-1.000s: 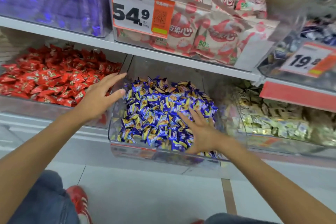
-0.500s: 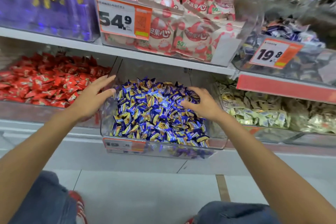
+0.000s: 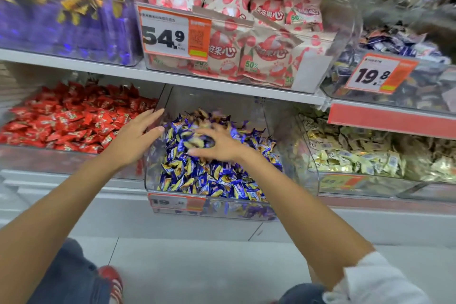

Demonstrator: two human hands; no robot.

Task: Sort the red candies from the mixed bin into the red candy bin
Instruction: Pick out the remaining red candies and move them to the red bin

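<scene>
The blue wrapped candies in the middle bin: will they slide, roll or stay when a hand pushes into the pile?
The blue wrapped candies lie loose in a heap, so they probably slide aside easily. Their glossy wrappers look slippery. Being angular, they likely will not roll.

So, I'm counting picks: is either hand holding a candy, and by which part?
The left hand holds nothing, its fingers straight. The right hand lies blurred on the blue candies; a hold cannot be told.
</scene>
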